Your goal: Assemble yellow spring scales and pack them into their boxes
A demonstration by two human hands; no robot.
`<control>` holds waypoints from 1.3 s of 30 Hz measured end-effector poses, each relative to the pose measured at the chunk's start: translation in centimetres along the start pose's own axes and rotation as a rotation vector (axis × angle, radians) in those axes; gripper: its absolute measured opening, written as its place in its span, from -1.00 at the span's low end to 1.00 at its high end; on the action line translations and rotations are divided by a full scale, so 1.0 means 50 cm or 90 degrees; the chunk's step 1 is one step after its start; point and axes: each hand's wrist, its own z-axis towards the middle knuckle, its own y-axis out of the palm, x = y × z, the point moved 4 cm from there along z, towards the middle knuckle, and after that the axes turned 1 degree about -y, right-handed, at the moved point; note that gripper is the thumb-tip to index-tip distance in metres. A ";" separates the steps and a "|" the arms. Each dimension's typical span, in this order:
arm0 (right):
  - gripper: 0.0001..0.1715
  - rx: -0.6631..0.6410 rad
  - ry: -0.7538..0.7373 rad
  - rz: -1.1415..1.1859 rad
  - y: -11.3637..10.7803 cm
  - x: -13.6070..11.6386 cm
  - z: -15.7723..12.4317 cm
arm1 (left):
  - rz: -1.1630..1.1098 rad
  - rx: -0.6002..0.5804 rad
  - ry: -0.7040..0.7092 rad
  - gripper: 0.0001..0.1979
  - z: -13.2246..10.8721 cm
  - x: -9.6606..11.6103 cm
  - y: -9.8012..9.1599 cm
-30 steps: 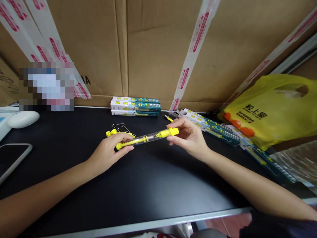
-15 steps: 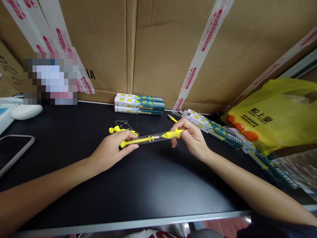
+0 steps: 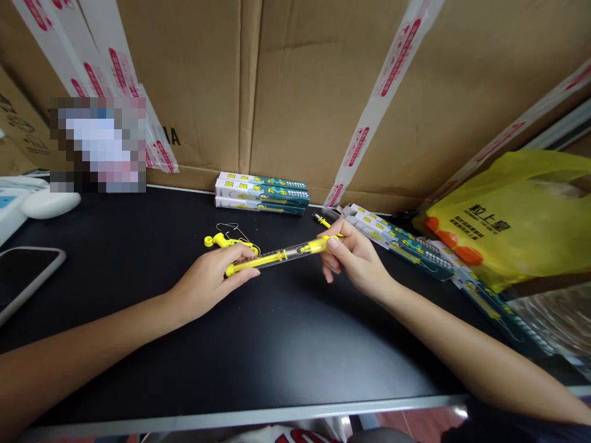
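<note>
A clear tubular spring scale (image 3: 292, 252) with yellow ends and a yellow inner rod is held level above the black table, its right end slightly higher. My left hand (image 3: 213, 272) is closed around its left end. At the right end, my right hand (image 3: 359, 257) pinches the yellow cap between thumb and index finger, the other fingers curled below. Just behind my left hand lie loose yellow caps (image 3: 224, 240) and wire hooks (image 3: 233, 229), partly covered by that hand. Beyond my right hand is another yellow rod with a dark tip (image 3: 322, 220), its near end hidden.
Stacked spring scale boxes (image 3: 261, 195) stand at the back; more boxes (image 3: 397, 243) lie along the right. A yellow plastic bag (image 3: 517, 215) with orange items sits at far right. On the left are a phone (image 3: 28, 277) and a white mouse (image 3: 50, 203). Large cardboard (image 3: 300, 86) walls the back.
My right hand's grip has shifted on the cap, with the thumb now on top of it. The tube's right end has risen slightly. My left hand keeps its hold.
</note>
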 end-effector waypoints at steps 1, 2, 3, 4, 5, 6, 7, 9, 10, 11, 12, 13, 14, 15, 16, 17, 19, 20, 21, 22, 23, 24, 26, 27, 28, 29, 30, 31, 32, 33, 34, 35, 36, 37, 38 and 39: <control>-0.74 0.002 0.018 0.013 0.001 0.004 0.000 | 0.013 0.004 0.006 -0.78 -0.001 0.000 0.000; -0.72 0.004 0.036 0.022 0.001 0.007 0.000 | 0.027 0.009 0.013 -0.78 -0.002 0.000 0.001; -0.71 0.005 0.053 0.027 0.002 0.010 -0.001 | 0.038 0.013 0.019 -0.78 -0.003 -0.001 0.001; -0.70 0.006 0.066 0.030 0.002 0.012 -0.002 | 0.048 0.016 0.024 -0.79 -0.003 -0.001 0.000; -0.69 0.007 0.077 0.030 0.003 0.013 -0.003 | 0.054 0.017 0.027 -0.79 -0.004 -0.001 0.000; -0.68 0.007 0.084 0.031 0.004 0.013 -0.004 | 0.059 0.016 0.028 -0.79 -0.004 -0.001 0.000; -0.67 0.008 0.088 0.030 0.004 0.013 -0.004 | 0.061 0.015 0.029 -0.79 -0.004 0.000 0.001; -0.66 0.009 0.091 0.027 0.005 0.011 -0.004 | 0.062 0.011 0.028 -0.79 -0.004 0.001 0.001; -0.66 0.010 0.091 0.025 0.006 0.011 -0.004 | 0.061 0.011 0.027 -0.79 -0.003 0.002 0.000; -0.65 0.010 0.092 0.023 0.006 0.010 -0.003 | 0.059 0.009 0.026 -0.78 -0.003 0.003 0.000; -0.65 0.010 0.093 0.023 0.006 0.010 -0.002 | 0.057 0.006 0.026 -0.78 -0.002 0.004 0.000; -0.66 0.011 0.092 0.023 0.006 0.010 -0.002 | 0.054 0.003 0.025 -0.78 -0.002 0.005 0.000; -0.66 0.011 0.092 0.024 0.006 0.009 -0.001 | 0.052 0.000 0.023 -0.78 -0.002 0.005 0.000; -0.66 0.011 0.091 0.024 0.007 0.009 -0.001 | 0.049 -0.003 0.020 -0.78 -0.002 0.006 0.000; -0.67 0.011 0.090 0.024 0.007 0.008 -0.002 | 0.045 -0.004 0.018 -0.78 -0.002 0.006 -0.001; -0.67 0.013 0.088 0.024 0.007 0.007 -0.002 | 0.042 -0.005 0.016 -0.78 -0.003 0.007 -0.001; -0.67 0.018 0.085 0.020 0.006 0.005 -0.003 | 0.034 -0.003 0.013 -0.78 -0.003 0.007 -0.003; -0.67 0.020 0.084 0.015 0.005 0.005 -0.003 | 0.030 -0.003 0.012 -0.78 -0.003 0.007 -0.003; -0.67 0.023 0.083 0.010 0.004 0.004 -0.003 | 0.027 -0.002 0.010 -0.78 -0.003 0.007 -0.003; -0.68 0.023 0.085 0.005 0.003 0.003 -0.004 | 0.024 0.000 0.008 -0.78 -0.003 0.007 -0.004; -0.69 0.022 0.089 0.000 0.003 0.003 -0.004 | 0.021 0.001 0.006 -0.78 -0.002 0.007 -0.004; -0.70 0.018 0.096 -0.003 0.002 0.004 -0.004 | 0.018 0.004 0.004 -0.78 -0.002 0.006 -0.004; -0.69 0.010 0.109 -0.002 0.001 0.004 -0.004 | 0.010 0.008 0.001 -0.77 -0.001 0.006 -0.004; -0.68 0.005 0.112 0.001 0.001 0.004 -0.004 | 0.006 0.009 0.001 -0.78 -0.001 0.005 -0.005; -0.68 0.004 0.111 0.004 0.000 0.004 -0.004 | 0.002 0.010 0.000 -0.78 -0.001 0.005 -0.005; -0.70 0.006 0.107 0.006 -0.001 0.003 -0.003 | -0.003 0.009 0.000 -0.78 -0.001 0.005 -0.005; -0.71 0.010 0.099 0.005 -0.002 0.003 -0.003 | -0.008 0.008 0.000 -0.79 -0.001 0.006 -0.005; -0.73 0.013 0.090 0.001 -0.003 0.003 -0.003 | -0.013 0.007 -0.001 -0.79 -0.001 0.006 -0.005; -0.74 0.016 0.081 -0.003 -0.004 0.002 -0.003 | -0.017 0.005 -0.004 -0.79 -0.001 0.005 -0.005; -0.74 0.016 0.074 -0.009 -0.004 0.002 -0.003 | -0.019 0.005 -0.009 -0.78 -0.001 0.005 -0.005; -0.73 0.015 0.068 -0.013 -0.003 0.001 -0.003 | -0.019 0.004 -0.014 -0.78 -0.001 0.005 -0.005; -0.73 0.012 0.064 -0.017 -0.002 0.000 -0.003 | -0.018 0.003 -0.020 -0.78 -0.001 0.005 -0.005; -0.72 0.011 0.064 -0.019 -0.001 0.000 -0.003 | -0.015 0.003 -0.024 -0.77 -0.001 0.005 -0.005; -0.71 0.011 0.065 -0.021 0.000 -0.001 -0.004 | -0.011 0.003 -0.026 -0.77 0.000 0.005 -0.005; -0.71 0.011 0.066 -0.022 0.002 -0.002 -0.004 | -0.006 0.004 -0.026 -0.76 0.000 0.006 -0.005; -0.70 0.013 0.068 -0.024 0.003 -0.003 -0.005 | -0.001 0.004 -0.024 -0.76 0.000 0.007 -0.005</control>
